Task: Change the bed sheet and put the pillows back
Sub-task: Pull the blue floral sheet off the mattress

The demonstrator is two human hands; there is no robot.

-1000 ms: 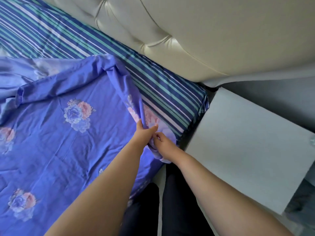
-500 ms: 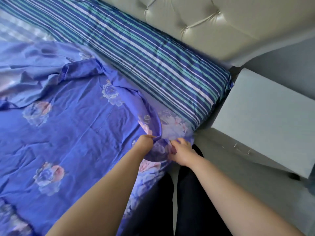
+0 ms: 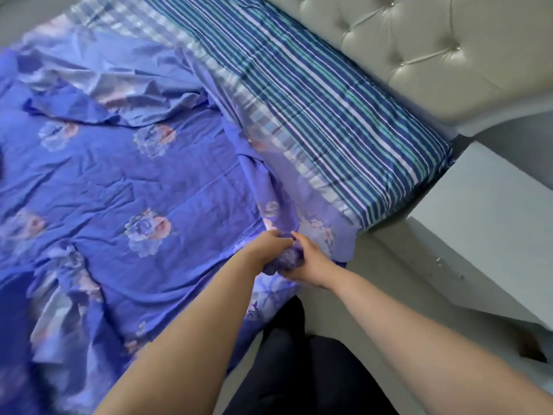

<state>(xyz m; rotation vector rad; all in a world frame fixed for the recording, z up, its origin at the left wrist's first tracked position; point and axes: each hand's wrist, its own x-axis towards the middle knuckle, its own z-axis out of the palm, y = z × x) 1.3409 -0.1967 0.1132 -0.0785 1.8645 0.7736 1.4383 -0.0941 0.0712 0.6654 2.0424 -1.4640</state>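
While bunched between left hand [image 3: 270, 245] and right hand [image 3: 309, 260], both closed tight on its edge: floral sheet [image 3: 143, 187], spread crumpled over striped sheet [image 3: 314, 115], gripped near headboard [image 3: 434, 55] corner, presumably for pulling taut.

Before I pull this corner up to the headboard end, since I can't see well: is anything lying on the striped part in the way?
Nothing visible does. Both the left hand and right hand grip the floral sheet corner, and the striped sheet between it and the headboard shows no pillow or other thing on it.
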